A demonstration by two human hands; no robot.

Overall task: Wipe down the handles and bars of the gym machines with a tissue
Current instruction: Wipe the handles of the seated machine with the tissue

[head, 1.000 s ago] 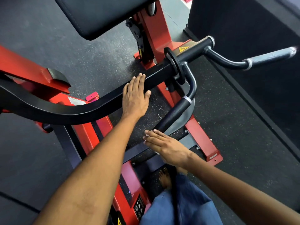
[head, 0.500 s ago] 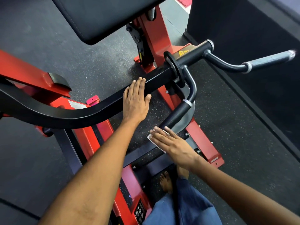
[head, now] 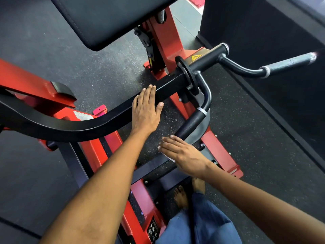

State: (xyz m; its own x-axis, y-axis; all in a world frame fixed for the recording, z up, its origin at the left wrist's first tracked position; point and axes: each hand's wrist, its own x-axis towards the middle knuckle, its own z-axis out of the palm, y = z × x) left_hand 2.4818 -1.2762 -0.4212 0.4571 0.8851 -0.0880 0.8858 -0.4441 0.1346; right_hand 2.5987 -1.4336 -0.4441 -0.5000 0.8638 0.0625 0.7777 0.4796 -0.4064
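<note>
1. My left hand (head: 146, 110) rests flat, fingers straight, steadying the black bar (head: 88, 124).
2. My right hand (head: 181, 152), fingers extended, presses the tissue (head: 161, 149) onto the near handle (head: 190, 123)'s end; I should wrap and slide upward.

Mostly hidden tissue, cropped machine parts

The tissue (head: 161, 150) shows only as white slivers under the right hand (head: 182, 154); the black bar (head: 84, 128) and pad (head: 109, 18) above it run off frame.

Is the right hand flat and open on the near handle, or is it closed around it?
Flat and open. The right hand lies with straight fingers over the near handle's end, pressing a white tissue whose edge peeks out beneath.
</note>
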